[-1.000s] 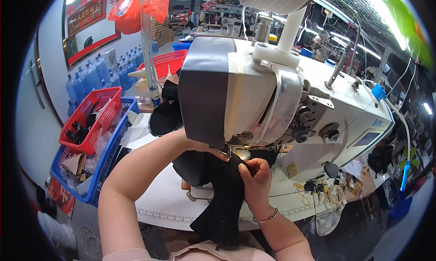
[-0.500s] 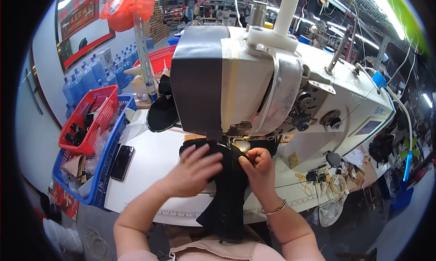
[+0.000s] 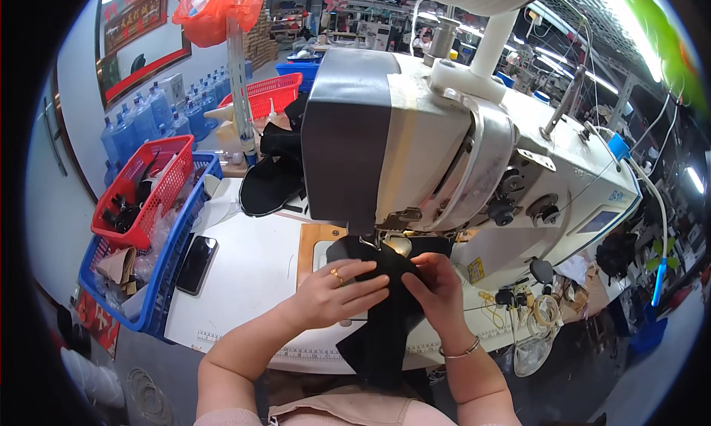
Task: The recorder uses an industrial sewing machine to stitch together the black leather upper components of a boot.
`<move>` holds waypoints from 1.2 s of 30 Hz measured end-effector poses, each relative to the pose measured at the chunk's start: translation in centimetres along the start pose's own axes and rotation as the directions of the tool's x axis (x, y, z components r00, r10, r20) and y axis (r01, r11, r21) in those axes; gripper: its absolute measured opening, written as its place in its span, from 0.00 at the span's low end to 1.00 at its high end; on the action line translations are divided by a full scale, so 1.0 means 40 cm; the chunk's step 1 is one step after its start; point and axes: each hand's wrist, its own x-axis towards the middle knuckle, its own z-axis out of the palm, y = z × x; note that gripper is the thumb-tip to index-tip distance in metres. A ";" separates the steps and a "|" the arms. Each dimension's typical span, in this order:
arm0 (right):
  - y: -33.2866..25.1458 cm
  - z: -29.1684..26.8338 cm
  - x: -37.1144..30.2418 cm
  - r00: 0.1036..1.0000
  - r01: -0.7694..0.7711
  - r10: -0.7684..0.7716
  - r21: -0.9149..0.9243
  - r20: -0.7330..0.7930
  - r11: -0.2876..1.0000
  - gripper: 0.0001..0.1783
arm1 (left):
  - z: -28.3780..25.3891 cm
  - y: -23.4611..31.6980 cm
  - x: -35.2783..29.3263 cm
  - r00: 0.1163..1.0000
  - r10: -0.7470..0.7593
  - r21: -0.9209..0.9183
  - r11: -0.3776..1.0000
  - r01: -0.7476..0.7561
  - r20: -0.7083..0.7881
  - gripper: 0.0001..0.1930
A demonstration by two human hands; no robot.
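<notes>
Cloth [image 3: 398, 307] matte black, curved; left hand [image 3: 332, 294] loosely spread over it; right hand [image 3: 438, 293] pinching edge

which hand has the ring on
The left hand, over the black fabric: one finger wears a gold-coloured ring. The right hand shows only a wrist bracelet.
</notes>
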 end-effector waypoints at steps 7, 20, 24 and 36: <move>0.002 -0.002 0.002 0.996 -0.072 0.066 0.095 0.060 0.993 0.11 | -0.013 -0.002 0.003 0.999 -0.044 -0.052 0.998 0.045 0.012 0.13; -0.005 -0.004 0.024 0.995 -0.092 0.087 0.101 0.056 0.991 0.09 | -0.020 -0.021 0.021 0.997 -0.070 -0.084 0.994 0.072 0.027 0.14; -0.007 -0.004 0.036 0.997 -0.059 0.057 0.055 0.050 0.997 0.09 | -0.022 -0.023 0.028 0.997 -0.076 -0.089 0.993 0.078 0.021 0.15; -0.001 -0.024 0.063 0.991 -0.094 0.100 -0.069 0.087 0.993 0.10 | 0.083 -0.012 -0.095 0.959 -0.112 -0.142 0.978 0.152 0.260 0.30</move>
